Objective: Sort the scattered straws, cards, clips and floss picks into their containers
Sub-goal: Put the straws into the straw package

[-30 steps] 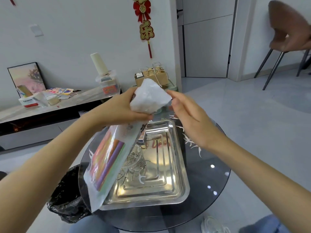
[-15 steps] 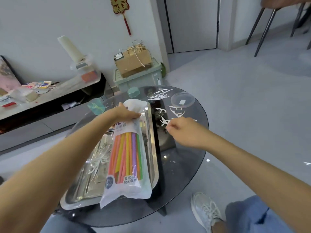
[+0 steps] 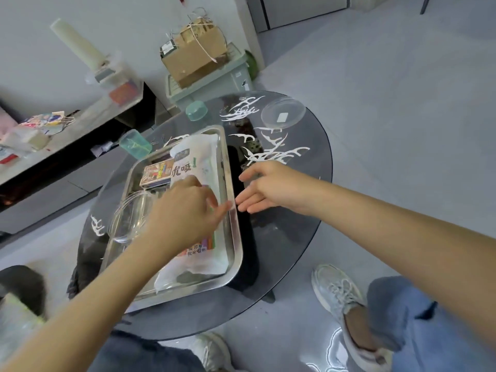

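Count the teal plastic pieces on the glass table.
2. One teal piece stands near the table edge beyond the tray; the other teal piece sits by the tray's far left corner. More may be hidden.

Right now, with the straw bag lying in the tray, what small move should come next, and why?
Probably the right hand should reach forward and pinch the nearest floss picks. It is open and holds nothing, the picks lie scattered on the glass table just beyond its fingers, and the straw bag already lies in the metal tray under the left hand.

Bare forearms, blue jeans (image 3: 418, 326), pale sneakers (image 3: 336, 292)
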Available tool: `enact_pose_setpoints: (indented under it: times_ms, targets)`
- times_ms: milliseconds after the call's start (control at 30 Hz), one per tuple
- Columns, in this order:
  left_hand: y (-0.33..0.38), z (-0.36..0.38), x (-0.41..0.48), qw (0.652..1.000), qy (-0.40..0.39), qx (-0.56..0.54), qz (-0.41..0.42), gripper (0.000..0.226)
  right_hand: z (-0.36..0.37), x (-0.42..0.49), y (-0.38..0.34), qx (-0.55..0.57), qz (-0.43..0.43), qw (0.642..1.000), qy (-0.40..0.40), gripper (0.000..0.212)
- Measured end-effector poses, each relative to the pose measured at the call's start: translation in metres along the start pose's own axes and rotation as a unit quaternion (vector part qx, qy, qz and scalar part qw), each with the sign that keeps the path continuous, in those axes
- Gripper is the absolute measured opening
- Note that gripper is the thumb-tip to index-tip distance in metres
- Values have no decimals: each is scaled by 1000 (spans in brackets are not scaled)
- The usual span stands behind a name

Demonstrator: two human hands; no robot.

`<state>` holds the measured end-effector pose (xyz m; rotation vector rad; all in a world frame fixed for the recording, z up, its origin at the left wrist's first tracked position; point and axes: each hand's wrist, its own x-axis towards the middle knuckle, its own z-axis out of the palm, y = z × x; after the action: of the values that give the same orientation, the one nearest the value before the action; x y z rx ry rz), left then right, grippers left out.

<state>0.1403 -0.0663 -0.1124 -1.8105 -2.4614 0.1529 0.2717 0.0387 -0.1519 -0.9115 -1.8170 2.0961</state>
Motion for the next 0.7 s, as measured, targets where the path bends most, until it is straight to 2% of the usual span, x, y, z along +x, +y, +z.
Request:
enact_pose_setpoints:
  times_ms: [100,167,267,467,600,700]
  targets:
    - [12,6,1,995,-80,-36,-41,57,-4,-2,1,-50,-14,999,3,36]
    - [16,8,4,992,-101,-60,-48,54,-7,-3,1,-100,-35,994,19,35]
    - [20,7,4,995,-74,-45,-42,43,-13,-5,6,-155,-47,986,29,32]
    - [11,-10,3,991,-57,-106,-52,42,-21,-9,15,-255,-85,962,44,36]
    - [3,-21,1,988,-53,-134,-53,33,-16,-10,22,-343,-147,927,29,41]
    - [2,-23,1,987,-59,-140,-54,32,3,-4,31,-460,-200,864,-35,43]
